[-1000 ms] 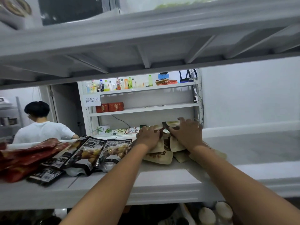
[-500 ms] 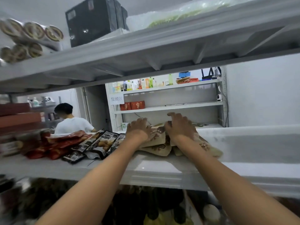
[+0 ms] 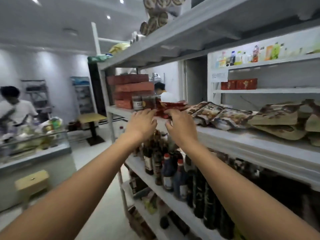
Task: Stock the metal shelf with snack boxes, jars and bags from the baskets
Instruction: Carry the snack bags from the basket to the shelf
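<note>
**Both hands on the red bags, middle shelf**

Both arms are stretched forward and up, forearms bare, backs of the hands facing the camera.

- left hand [image 3: 141, 122]: knuckles up, fingers reach the left end of the red bags [image 3: 172, 108]. Fingertips are on the pack edge. Motion blur, so I cannot tell whether it grips or just touches.
- right hand [image 3: 180, 125]: fingers curl over the near edge of the same pile, thumb below. It is holding the bags.

The red bags lie flat in a low pile at the front edge of the metal shelf [image 3: 242, 142]. Their long axis runs along the shelf, with the far end toward the dark printed bags [image 3: 218, 113]. The red film is glossy and crumpled; the print is too blurred to read.

Neighbours on the same level:
- jars [image 3: 143, 102] stand upright just behind the left hand.
- red boxes [image 3: 131, 89] are stacked behind the jars, at the shelf's end post.
- tan bags [image 3: 277, 118] are piled past the dark ones.

Bottles [image 3: 168, 172] stand on the level below.
</note>
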